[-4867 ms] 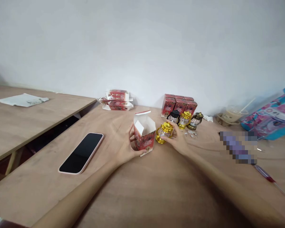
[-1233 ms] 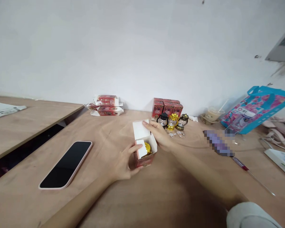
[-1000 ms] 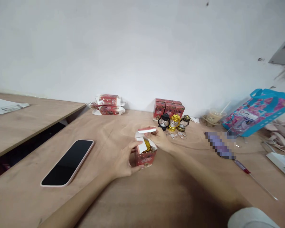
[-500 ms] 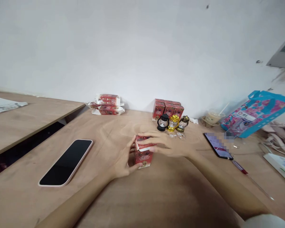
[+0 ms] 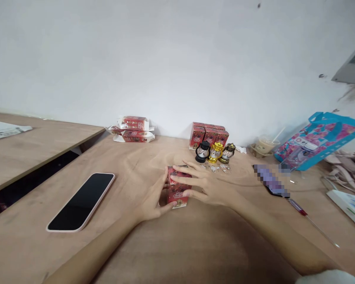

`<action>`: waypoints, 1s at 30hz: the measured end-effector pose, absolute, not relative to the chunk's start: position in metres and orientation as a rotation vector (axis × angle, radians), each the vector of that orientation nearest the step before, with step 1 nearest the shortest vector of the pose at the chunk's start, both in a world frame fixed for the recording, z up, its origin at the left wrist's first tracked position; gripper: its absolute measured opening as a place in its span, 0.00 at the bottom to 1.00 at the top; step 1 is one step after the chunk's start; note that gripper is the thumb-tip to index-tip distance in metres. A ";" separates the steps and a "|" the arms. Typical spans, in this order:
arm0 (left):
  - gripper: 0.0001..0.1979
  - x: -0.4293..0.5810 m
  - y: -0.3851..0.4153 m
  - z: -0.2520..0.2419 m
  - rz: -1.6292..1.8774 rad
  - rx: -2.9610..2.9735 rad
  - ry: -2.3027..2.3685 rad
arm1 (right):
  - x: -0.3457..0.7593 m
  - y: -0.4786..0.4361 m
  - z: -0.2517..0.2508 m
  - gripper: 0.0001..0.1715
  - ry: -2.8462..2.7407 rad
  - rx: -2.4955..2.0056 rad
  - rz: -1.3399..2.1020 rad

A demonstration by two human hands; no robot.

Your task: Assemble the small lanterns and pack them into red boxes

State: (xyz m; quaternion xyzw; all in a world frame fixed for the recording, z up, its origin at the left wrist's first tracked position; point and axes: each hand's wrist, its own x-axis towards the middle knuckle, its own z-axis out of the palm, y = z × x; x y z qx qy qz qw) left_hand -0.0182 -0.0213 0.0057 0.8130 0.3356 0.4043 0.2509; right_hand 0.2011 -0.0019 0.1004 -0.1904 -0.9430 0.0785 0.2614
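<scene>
A small red box (image 5: 177,194) stands upright on the wooden table (image 5: 195,244), its lid down. My left hand (image 5: 154,199) wraps round its left side. My right hand (image 5: 204,185) lies over its top and right side, fingers stretched across the lid and thumb against the front. Beyond the box stand three small toy lanterns (image 5: 214,152), one black, one gold, one dark. The gold lantern put into the box is hidden inside.
Closed red boxes (image 5: 208,134) stand by the wall behind the lanterns. Flat folded boxes (image 5: 133,129) lie further left. A black phone (image 5: 81,201) lies at the left, another phone (image 5: 270,182) at the right with a red pen (image 5: 298,207). A drink cup (image 5: 264,145) and blue bag (image 5: 322,138) stand far right.
The open box, with the gold lantern inside, has been shut: my right hand folded the lid down and now rests flat over the top. My left hand kept its hold.
</scene>
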 end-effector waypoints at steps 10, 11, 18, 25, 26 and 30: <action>0.42 -0.028 -0.011 0.001 0.859 2.347 1.314 | 0.195 0.034 0.088 0.30 -2.446 -0.739 0.116; 0.41 -0.030 -0.009 0.002 0.779 2.389 1.363 | 0.192 0.051 0.094 0.33 -2.411 -0.766 0.109; 0.36 -0.033 -0.006 0.004 0.367 2.606 1.427 | 0.162 0.194 0.138 0.38 -2.387 -1.283 -0.232; 0.36 -0.031 -0.008 0.007 0.313 2.616 1.445 | 0.165 0.258 0.137 0.34 -2.353 -1.580 -0.374; 0.36 -0.030 -0.009 0.009 0.283 2.608 1.451 | 0.167 0.261 0.133 0.32 -2.350 -1.611 -0.392; 0.35 -0.027 -0.012 0.015 0.238 2.595 1.464 | 0.173 0.264 0.121 0.25 -2.351 -1.682 -0.473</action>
